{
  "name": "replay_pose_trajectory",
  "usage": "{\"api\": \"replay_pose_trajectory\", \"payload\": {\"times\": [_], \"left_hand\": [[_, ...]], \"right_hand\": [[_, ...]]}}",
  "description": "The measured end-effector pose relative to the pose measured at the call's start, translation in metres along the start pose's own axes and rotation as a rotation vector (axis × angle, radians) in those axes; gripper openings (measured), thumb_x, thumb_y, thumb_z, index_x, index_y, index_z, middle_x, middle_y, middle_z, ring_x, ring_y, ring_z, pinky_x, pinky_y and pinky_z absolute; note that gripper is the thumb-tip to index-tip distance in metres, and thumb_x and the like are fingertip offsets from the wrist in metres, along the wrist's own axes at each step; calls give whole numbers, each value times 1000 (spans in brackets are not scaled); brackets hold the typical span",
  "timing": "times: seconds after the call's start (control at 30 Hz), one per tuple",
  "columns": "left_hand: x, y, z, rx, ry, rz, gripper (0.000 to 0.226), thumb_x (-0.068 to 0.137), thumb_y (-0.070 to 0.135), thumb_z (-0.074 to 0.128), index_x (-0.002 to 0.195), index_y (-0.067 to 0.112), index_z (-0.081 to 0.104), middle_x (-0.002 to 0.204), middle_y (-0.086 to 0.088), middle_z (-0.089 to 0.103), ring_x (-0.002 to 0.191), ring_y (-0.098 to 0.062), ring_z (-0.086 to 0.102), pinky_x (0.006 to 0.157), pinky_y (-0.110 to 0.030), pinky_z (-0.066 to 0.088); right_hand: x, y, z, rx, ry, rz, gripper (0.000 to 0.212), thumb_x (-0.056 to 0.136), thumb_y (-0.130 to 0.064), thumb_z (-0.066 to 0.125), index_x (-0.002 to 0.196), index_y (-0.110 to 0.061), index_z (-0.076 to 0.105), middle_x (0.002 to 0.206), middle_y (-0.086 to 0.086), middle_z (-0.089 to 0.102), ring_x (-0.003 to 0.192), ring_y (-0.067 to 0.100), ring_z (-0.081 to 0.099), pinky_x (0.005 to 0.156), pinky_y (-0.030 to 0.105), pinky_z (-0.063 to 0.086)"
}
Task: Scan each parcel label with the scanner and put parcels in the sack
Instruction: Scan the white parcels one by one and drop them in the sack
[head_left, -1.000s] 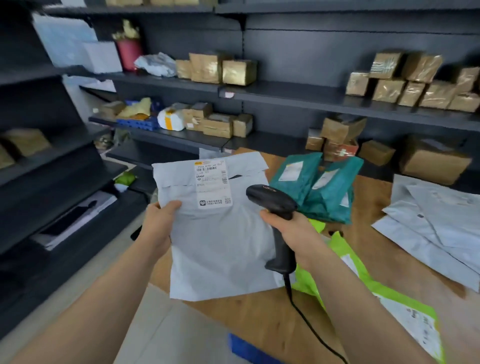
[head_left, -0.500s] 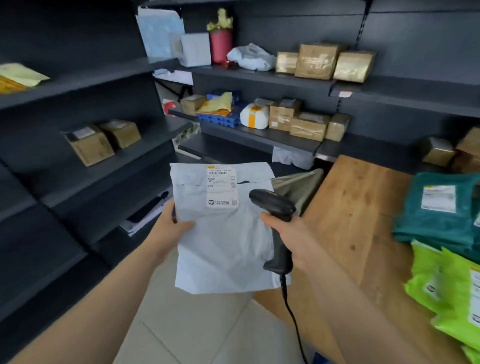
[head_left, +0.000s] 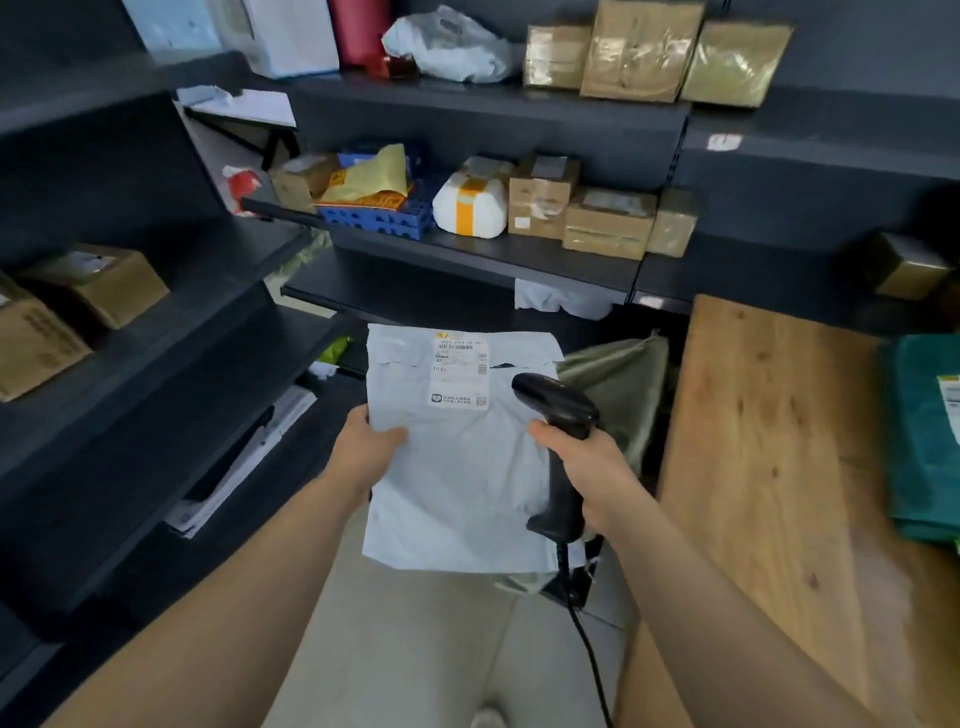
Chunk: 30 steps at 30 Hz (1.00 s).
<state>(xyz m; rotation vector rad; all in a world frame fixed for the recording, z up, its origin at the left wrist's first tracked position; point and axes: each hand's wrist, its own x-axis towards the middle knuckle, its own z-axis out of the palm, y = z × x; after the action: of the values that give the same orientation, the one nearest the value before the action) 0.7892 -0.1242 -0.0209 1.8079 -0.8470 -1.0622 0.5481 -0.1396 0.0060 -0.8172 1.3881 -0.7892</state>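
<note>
Dark shelving (head_left: 519, 111) of boxes behind. Left hand (head_left: 363, 447) pinches the grey parcel (head_left: 457, 483) by its left edge — long axis running away from the wrist, label (head_left: 460, 371) at the far end, facing up. Right hand (head_left: 587, 467) grips the scanner (head_left: 558, 410), nose beyond the knuckles; best swung left onto the label, parcel kept flat.

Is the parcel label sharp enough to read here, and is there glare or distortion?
Head view: the label on the grey parcel is soft, barcode visible, text unreadable; head view: the shelves bow from wide-angle distortion; head view: the taped boxes on top show glare.
</note>
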Motion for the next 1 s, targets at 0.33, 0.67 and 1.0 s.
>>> {"api": "replay_pose_trajectory", "payload": {"times": [0.33, 0.67, 1.0], "left_hand": [[175, -7, 77, 221, -287, -101, 32, 91, 6, 56, 122, 8, 53, 113, -6, 63, 80, -14, 60, 58, -20, 46], [291, -62, 153, 697, -567, -168, 53, 80, 39, 56, 132, 32, 51, 139, -14, 35, 117, -34, 49, 97, -46, 49], [338, -126, 181, 572, -599, -136, 27, 89, 9, 59, 115, 10, 61, 110, -8, 64, 84, -20, 60, 66, -26, 49]], "right_hand": [[126, -13, 6, 62, 221, 111, 18, 83, -24, 77, 92, -12, 68, 89, 8, 70, 83, 27, 66, 79, 39, 55], [216, 27, -10, 31, 507, 233, 14, 87, -16, 72, 94, -7, 64, 82, 6, 63, 72, 19, 58, 61, 29, 47], [291, 69, -11, 12, 559, 330, 29, 86, -24, 73, 106, -5, 63, 92, 9, 65, 86, 25, 61, 79, 38, 48]]}}
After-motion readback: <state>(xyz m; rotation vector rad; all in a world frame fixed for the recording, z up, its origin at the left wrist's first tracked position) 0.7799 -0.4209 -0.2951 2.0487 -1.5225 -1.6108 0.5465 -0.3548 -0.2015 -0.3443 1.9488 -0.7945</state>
